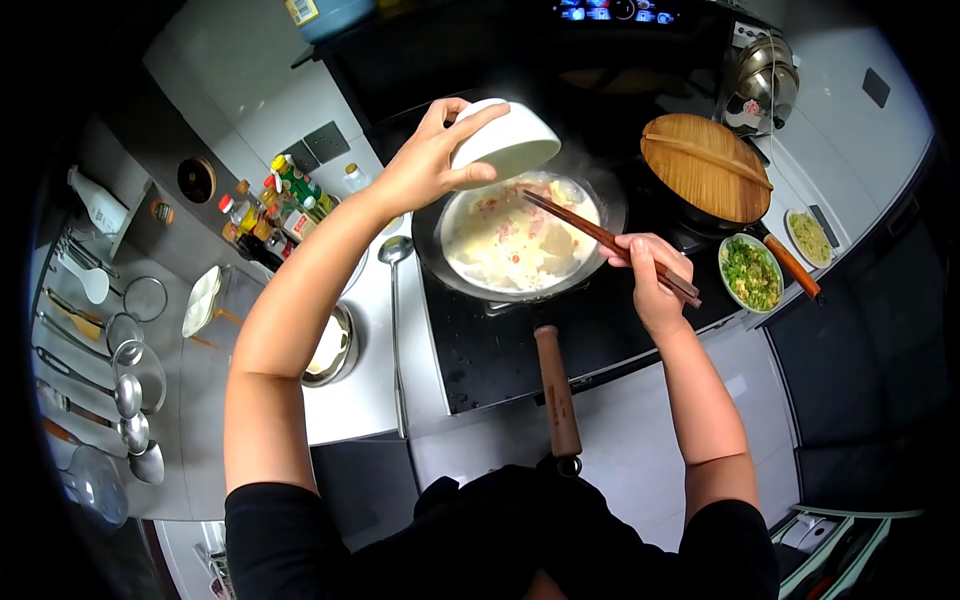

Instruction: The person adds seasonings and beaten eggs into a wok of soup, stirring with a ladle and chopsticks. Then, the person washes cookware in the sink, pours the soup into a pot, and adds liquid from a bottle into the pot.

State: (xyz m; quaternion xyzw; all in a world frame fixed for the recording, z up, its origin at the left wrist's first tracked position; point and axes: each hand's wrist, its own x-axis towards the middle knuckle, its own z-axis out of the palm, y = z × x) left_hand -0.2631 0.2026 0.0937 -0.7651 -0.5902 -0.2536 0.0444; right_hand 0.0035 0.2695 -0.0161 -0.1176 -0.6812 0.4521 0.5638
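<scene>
A white bowl [510, 138] is tilted over the pan, with my left hand [437, 155] gripping its rim and side. Pale, bubbling liquid with pinkish and yellow pieces [520, 240] fills the pan [432, 262] on the black stove. My right hand [655, 278] holds dark wooden chopsticks [610, 242], whose tips reach over the far part of the liquid. Toward me points the pan's brown handle [558, 390]. What the bowl has inside is hidden.
A wok with a wooden lid [707, 168] stands right of the pan. Dishes of chopped greens [750, 272] and pale bits [808, 238] sit farther right. At left are a long ladle [397, 330], a metal bowl [335, 350], bottles [290, 205] and hanging utensils [120, 395].
</scene>
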